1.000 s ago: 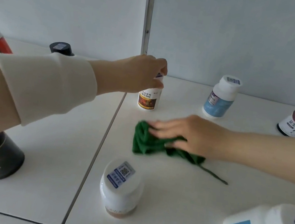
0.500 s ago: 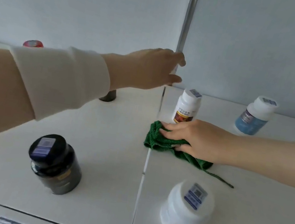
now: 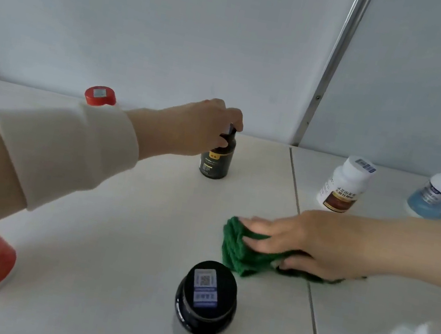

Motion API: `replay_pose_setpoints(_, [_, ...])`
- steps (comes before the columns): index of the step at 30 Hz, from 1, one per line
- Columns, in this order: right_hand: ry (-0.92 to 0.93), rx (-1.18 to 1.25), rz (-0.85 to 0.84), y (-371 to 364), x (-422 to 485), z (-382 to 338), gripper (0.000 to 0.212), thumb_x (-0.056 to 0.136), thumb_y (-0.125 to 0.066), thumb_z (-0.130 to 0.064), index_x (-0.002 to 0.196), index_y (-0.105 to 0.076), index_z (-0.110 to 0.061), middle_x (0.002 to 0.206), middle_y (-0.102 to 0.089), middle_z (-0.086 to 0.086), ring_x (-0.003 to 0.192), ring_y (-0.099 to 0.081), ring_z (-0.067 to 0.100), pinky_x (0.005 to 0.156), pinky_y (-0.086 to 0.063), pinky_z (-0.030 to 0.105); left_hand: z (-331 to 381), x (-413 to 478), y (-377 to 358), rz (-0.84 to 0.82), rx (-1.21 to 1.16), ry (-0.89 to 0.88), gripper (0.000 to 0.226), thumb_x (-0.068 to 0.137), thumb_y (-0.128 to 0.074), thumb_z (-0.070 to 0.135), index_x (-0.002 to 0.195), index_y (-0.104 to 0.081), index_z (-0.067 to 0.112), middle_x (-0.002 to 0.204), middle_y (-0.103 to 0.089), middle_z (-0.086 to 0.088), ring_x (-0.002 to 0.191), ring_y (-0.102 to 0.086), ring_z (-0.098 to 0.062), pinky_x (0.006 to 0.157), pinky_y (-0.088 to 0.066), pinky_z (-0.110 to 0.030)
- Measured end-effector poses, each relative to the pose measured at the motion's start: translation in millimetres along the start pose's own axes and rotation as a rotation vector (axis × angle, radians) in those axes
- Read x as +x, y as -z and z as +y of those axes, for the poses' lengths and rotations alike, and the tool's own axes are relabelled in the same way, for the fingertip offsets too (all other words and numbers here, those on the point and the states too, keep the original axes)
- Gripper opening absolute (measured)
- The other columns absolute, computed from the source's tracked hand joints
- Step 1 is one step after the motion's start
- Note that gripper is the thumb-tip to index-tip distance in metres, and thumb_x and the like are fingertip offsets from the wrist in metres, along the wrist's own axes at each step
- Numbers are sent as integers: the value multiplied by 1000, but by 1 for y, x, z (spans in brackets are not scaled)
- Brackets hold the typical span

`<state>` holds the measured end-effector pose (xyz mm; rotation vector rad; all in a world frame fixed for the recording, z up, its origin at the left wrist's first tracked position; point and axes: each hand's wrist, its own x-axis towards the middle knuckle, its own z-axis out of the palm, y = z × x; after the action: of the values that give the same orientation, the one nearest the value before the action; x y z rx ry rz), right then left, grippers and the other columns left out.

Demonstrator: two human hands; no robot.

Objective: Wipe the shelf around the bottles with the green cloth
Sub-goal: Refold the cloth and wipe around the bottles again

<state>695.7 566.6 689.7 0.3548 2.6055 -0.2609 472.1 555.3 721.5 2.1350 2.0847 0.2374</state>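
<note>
Your left hand [image 3: 199,130] is leaving the air and is now curling its fingers round the top of the small black bottle [image 3: 215,161] at the back. Your right hand [image 3: 320,243] is sliding the green cloth [image 3: 239,254] across the seam [image 3: 295,180] onto the left part of the white shelf [image 3: 112,236], fingers lying flat and a little spread, pressing it down. I think you are getting ready to lift that bottle and wipe under it.

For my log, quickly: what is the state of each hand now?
Left hand: closed, gripping the cap of the rear black bottle.
Right hand: open, pressing the green cloth flat.
</note>
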Motion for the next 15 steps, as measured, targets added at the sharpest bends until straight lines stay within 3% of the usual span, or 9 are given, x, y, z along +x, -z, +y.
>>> replay_pose_setpoints(3, [-50, -31, -11, 0, 6, -4, 58, 94, -44, -12, 141, -23, -38, 136, 9, -39, 137, -26, 0, 114, -21, 22, -4, 4, 0, 10, -28, -25, 33, 91, -47, 18, 124, -47, 26, 122, -46, -5, 110, -47, -25, 79, -33, -28])
replay_pose_setpoints(5, [-208, 29, 121, 6, 23, 8, 57, 95, -42, -10, 142, -24, -35, 139, 5, -34, 132, -35, 3, 112, -21, 23, -5, 4, 1, 12, -33, -35, 33, 91, -48, 18, 124, -48, 25, 123, -47, -6, 112, -46, -25, 81, -32, -28])
replay_pose_setpoints(7, [-364, 40, 241, 17, 45, 29, 54, 95, -40, -8, 144, -24, -25, 153, -11, -12, 118, -49, 13, 106, -31, 29, -5, 5, 0, 13, -32, -33, 33, 91, -49, 18, 124, -47, 25, 122, -47, -6, 113, -45, -25, 81, -32, -28])
replay_pose_setpoints(10, [-553, 52, 279, 32, 73, 51, 49, 94, -36, -5, 142, -28, -9, 148, -32, 15, 122, -44, 32, 102, -37, 38, -5, 7, 1, 8, -39, -24, 33, 91, -49, 19, 123, -47, 26, 121, -47, -6, 111, -46, -26, 81, -35, -30])
replay_pose_setpoints(12, [-528, 38, 282, 29, 73, 49, 51, 94, -38, -8, 143, -26, -11, 151, -26, 15, 126, -40, 34, 105, -34, 36, -5, 8, 2, 2, -35, -23, 32, 91, -48, 19, 123, -48, 26, 119, -47, -6, 110, -46, -25, 80, -36, -30])
replay_pose_setpoints(15, [-377, 98, 238, 13, 45, 24, 56, 94, -44, -14, 144, -22, -26, 156, -9, -5, 136, -33, 21, 111, -25, 27, -5, 9, 3, -8, -33, -32, 33, 90, -49, 20, 123, -47, 26, 110, -44, -2, 105, -45, -23, 80, -35, -30])
